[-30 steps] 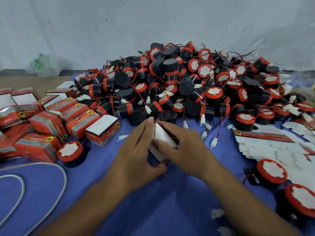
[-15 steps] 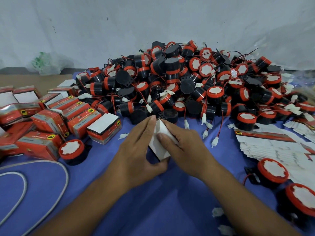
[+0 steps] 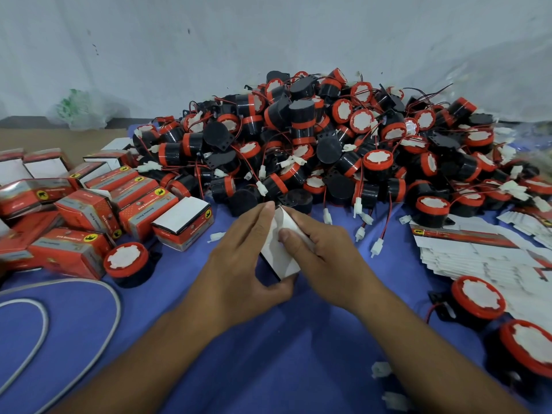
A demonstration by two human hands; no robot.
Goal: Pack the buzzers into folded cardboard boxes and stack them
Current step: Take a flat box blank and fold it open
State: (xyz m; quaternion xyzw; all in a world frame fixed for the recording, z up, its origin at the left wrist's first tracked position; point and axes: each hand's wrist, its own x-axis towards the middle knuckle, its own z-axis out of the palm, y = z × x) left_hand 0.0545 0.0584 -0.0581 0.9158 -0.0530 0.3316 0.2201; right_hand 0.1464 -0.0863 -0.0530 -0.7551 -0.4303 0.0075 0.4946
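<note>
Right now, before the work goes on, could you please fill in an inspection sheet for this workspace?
Surface: blue cloth, bare between the arms.
Job's things: large buzzer pile at the back; red boxes at the left; flat box blanks at the right; one white-sided box in both hands.
Clutter: loose white connectors; single buzzer by the red boxes; plastic bag at back left.
Grippers: left hand and right hand both grip the white-sided box.
Cables: pale cable looping at front left.
Surroundings: white wall behind.
</note>
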